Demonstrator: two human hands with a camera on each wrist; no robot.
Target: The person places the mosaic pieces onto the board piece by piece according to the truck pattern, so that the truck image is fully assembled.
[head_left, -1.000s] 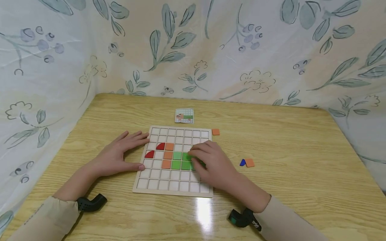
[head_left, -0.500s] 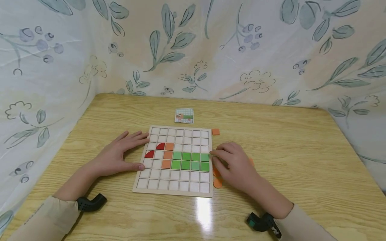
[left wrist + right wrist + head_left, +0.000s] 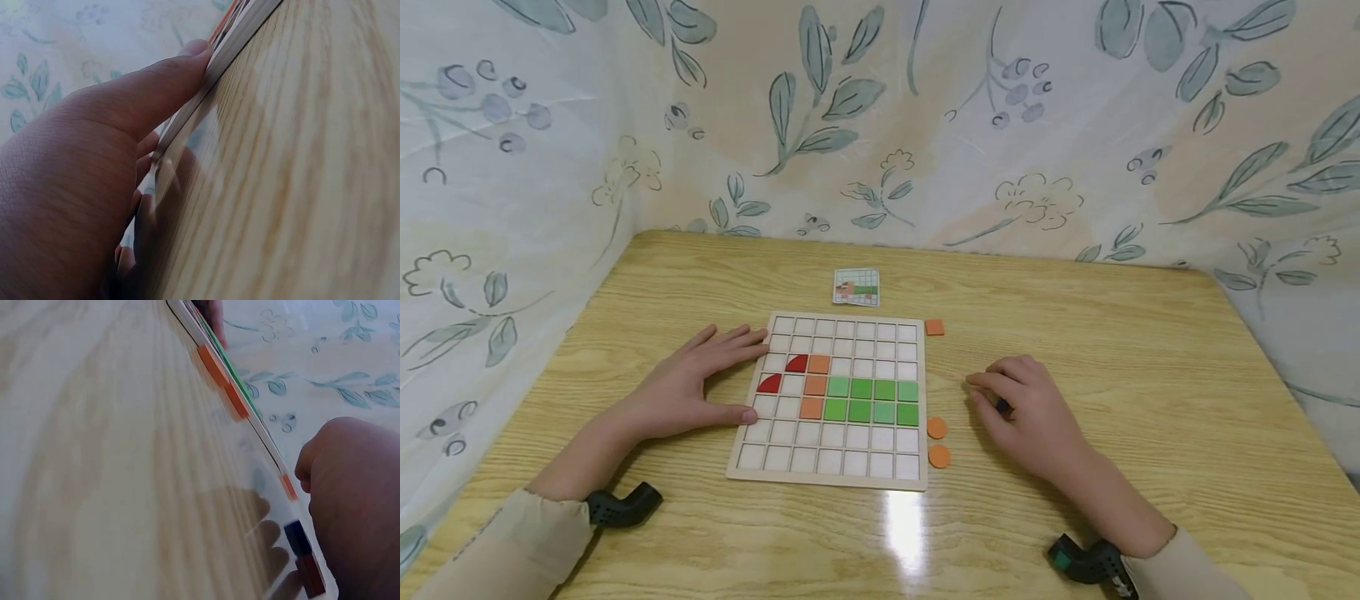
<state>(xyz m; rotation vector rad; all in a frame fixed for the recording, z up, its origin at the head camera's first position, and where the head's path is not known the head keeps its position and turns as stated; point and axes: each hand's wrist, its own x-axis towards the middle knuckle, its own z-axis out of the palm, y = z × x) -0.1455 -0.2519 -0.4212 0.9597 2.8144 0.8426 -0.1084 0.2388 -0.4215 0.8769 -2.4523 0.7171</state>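
Observation:
A wooden grid board (image 3: 760,475) lies flat on the table, with green tiles (image 3: 861,400), orange tiles (image 3: 814,386) and two red quarter-round pieces (image 3: 797,363) in its cells. Along its left edge rests my left hand (image 3: 681,392), thumb and fingertips spread against the frame. To the right of the board, my right hand (image 3: 1030,421) hovers low with loosely bent fingers and nothing visible between their tips. A small dark blue piece (image 3: 297,537) shows on the table near this hand in the right wrist view, beside a reddish piece (image 3: 310,575) in shadow.
Two orange round pieces (image 3: 937,442) lie just off the board's right edge. An orange square (image 3: 934,327) sits by its upper right corner. Behind the board lies a small pattern card (image 3: 856,287). Floral cloth (image 3: 880,125) hangs around the table.
My right hand has drawn back rightward from the green tiles to the loose pieces beside the board. All the green tiles and both orange rounds now show. The left hand stays put.

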